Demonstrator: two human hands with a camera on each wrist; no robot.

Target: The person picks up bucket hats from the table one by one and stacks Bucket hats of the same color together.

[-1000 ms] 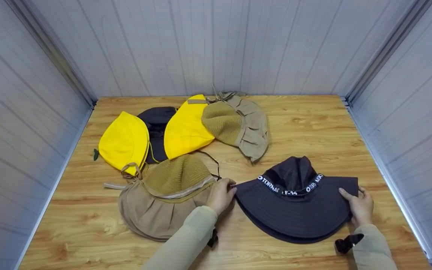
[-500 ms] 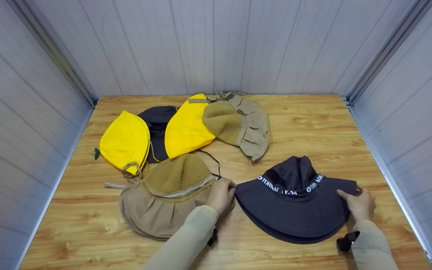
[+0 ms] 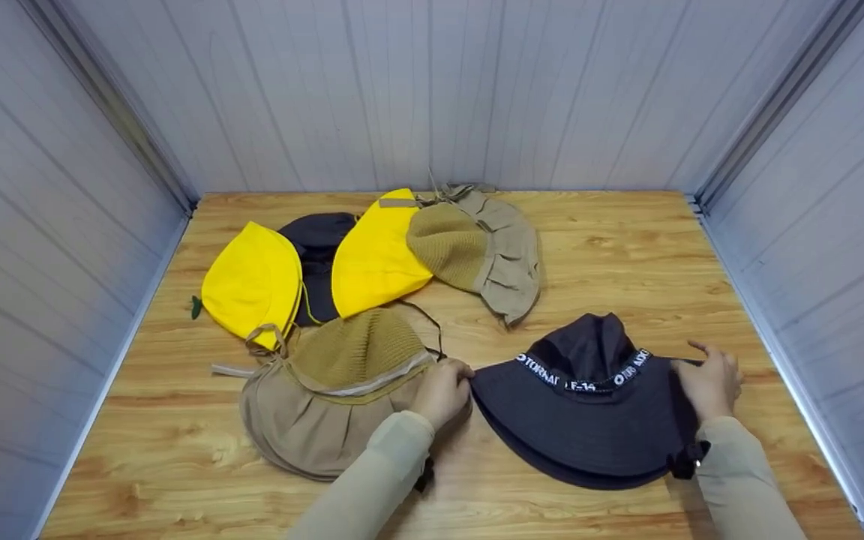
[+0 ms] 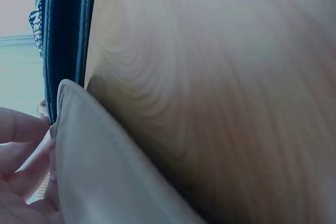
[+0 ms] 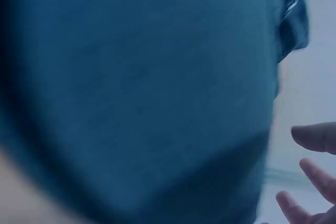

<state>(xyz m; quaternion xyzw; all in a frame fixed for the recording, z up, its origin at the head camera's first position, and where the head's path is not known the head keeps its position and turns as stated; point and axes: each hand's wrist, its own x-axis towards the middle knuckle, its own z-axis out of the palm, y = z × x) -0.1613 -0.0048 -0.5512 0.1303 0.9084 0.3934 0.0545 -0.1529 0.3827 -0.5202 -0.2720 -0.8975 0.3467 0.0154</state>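
A dark bucket hat with a white-lettered band lies folded flat, brim towards me. My left hand pinches the left tip of its brim, and in the left wrist view the fingers meet at that tip. Under and beside this hand lies a beige sun hat with a knitted crown and pleated brim. My right hand is at the right end of the dark brim. In the right wrist view its fingers are spread, apart from the hat, with nothing between them.
At the back left, a yellow hat, a dark hat, another yellow hat and a second beige hat overlap in a row. White panel walls enclose the wooden table at the back and sides.
My right hand has let go of the dark brim's right end and moved slightly up and left, its fingers spreading. That brim end now looks lower and turned. My left hand stays put.
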